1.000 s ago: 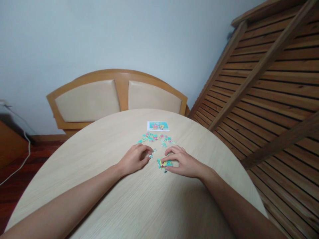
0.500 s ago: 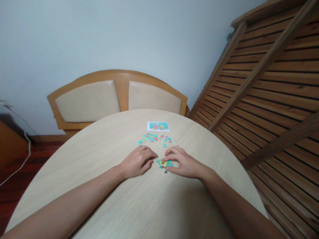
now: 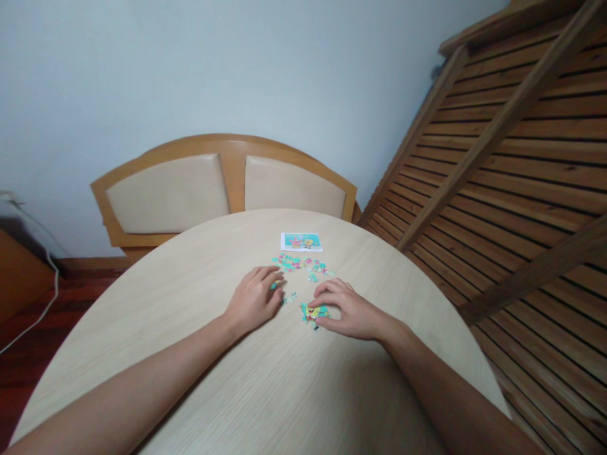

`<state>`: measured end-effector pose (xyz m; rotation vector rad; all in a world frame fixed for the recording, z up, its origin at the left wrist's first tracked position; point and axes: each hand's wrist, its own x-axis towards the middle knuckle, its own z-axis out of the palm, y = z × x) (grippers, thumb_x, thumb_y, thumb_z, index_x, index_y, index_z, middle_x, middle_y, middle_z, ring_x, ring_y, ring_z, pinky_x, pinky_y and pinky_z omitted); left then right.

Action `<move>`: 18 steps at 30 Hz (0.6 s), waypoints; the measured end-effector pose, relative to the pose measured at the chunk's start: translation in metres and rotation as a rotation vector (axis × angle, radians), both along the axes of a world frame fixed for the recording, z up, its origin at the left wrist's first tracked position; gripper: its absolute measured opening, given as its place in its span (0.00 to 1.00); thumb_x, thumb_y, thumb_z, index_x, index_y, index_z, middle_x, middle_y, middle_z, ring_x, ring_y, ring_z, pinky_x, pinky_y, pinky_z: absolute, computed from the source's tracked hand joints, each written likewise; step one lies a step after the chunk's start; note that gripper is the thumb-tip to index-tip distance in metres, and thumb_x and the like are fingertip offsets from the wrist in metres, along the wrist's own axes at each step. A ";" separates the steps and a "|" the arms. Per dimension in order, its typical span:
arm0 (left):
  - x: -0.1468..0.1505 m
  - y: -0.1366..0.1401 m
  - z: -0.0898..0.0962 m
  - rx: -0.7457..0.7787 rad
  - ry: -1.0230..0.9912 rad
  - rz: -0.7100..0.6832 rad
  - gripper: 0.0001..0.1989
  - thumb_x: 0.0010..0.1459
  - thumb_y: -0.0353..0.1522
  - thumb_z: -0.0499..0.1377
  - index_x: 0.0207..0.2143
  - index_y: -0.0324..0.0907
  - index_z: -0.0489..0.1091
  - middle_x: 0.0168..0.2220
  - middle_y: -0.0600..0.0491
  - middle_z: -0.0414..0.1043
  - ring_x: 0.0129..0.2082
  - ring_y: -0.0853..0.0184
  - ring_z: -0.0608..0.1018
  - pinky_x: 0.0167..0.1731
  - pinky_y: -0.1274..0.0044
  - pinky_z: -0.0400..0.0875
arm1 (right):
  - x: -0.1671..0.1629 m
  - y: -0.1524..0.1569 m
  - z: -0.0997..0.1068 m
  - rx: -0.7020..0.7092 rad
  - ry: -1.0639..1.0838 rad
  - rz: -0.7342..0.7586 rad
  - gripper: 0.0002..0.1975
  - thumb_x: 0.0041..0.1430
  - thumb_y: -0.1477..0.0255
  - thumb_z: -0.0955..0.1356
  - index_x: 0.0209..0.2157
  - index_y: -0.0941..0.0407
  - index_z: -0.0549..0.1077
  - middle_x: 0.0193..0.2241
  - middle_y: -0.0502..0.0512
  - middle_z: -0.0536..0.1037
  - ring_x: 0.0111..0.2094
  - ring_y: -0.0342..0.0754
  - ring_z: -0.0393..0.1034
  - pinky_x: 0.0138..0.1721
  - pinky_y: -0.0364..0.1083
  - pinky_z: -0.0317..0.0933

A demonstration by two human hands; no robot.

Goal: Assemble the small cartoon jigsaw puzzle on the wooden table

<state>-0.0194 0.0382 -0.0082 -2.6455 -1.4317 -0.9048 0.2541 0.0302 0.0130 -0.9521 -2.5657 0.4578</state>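
A small cluster of joined jigsaw puzzle pieces, showing a yellow cartoon figure on teal, lies on the table. My right hand is curled round its right side, thumb and index finger touching its edges. My left hand is to the left of it, fingers bent and thumb apart, over a loose teal puzzle piece; no piece shows pinched between the fingertips. A few loose puzzle pieces lie between my hands. Beyond them are several more jigsaw puzzle pieces, teal and pink.
A picture card with pink and yellow cartoon figures lies behind the loose pieces. Everything rests on a round wooden table. A padded headboard stands against the wall behind it, and a slatted wooden frame leans at the right.
My left hand has drawn back to the left and its thumb has moved off the fingers, uncovering loose pieces between the hands. My right hand stays at the joined pieces.
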 end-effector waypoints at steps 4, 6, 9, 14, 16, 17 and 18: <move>-0.006 0.007 -0.007 -0.028 0.009 0.128 0.17 0.60 0.32 0.58 0.51 0.41 0.70 0.57 0.42 0.70 0.55 0.53 0.73 0.56 0.60 0.68 | 0.001 0.001 -0.001 0.004 0.003 0.004 0.13 0.60 0.62 0.72 0.46 0.49 0.79 0.45 0.56 0.74 0.52 0.55 0.65 0.56 0.55 0.56; -0.007 0.008 -0.009 -0.072 0.012 0.137 0.15 0.60 0.32 0.57 0.49 0.41 0.70 0.54 0.44 0.73 0.53 0.54 0.74 0.55 0.61 0.69 | 0.001 0.001 -0.002 0.004 0.003 0.010 0.14 0.59 0.62 0.72 0.46 0.49 0.79 0.45 0.56 0.74 0.52 0.55 0.65 0.56 0.55 0.56; -0.008 0.009 -0.009 -0.101 0.004 0.133 0.13 0.60 0.32 0.56 0.47 0.40 0.71 0.52 0.44 0.74 0.52 0.54 0.75 0.54 0.62 0.70 | 0.001 0.001 -0.001 0.005 0.001 0.014 0.14 0.59 0.63 0.72 0.46 0.49 0.78 0.46 0.56 0.74 0.52 0.54 0.65 0.56 0.55 0.56; -0.015 0.012 -0.009 -0.114 -0.032 0.166 0.13 0.58 0.29 0.56 0.46 0.40 0.70 0.48 0.44 0.75 0.48 0.55 0.75 0.51 0.63 0.71 | 0.000 -0.001 0.002 0.000 0.007 0.013 0.13 0.60 0.62 0.72 0.46 0.49 0.79 0.45 0.56 0.74 0.52 0.55 0.66 0.55 0.55 0.57; -0.019 0.013 -0.008 -0.113 -0.014 0.173 0.12 0.59 0.30 0.55 0.45 0.40 0.71 0.47 0.45 0.74 0.47 0.56 0.75 0.50 0.63 0.71 | 0.000 -0.001 0.002 0.003 0.007 0.016 0.13 0.61 0.62 0.71 0.47 0.49 0.78 0.45 0.56 0.74 0.52 0.55 0.66 0.55 0.55 0.57; -0.021 0.013 -0.008 -0.109 -0.002 0.169 0.12 0.59 0.30 0.55 0.45 0.41 0.72 0.46 0.45 0.74 0.46 0.56 0.75 0.50 0.63 0.71 | 0.000 -0.001 0.002 0.005 0.008 0.019 0.13 0.61 0.61 0.71 0.47 0.49 0.78 0.45 0.56 0.74 0.52 0.55 0.66 0.56 0.55 0.57; -0.022 0.013 -0.007 -0.102 0.011 0.162 0.12 0.60 0.31 0.55 0.44 0.41 0.73 0.46 0.45 0.74 0.46 0.57 0.75 0.49 0.64 0.72 | 0.000 -0.001 0.003 0.008 0.009 0.021 0.14 0.62 0.61 0.71 0.47 0.49 0.78 0.45 0.56 0.74 0.52 0.55 0.66 0.56 0.55 0.57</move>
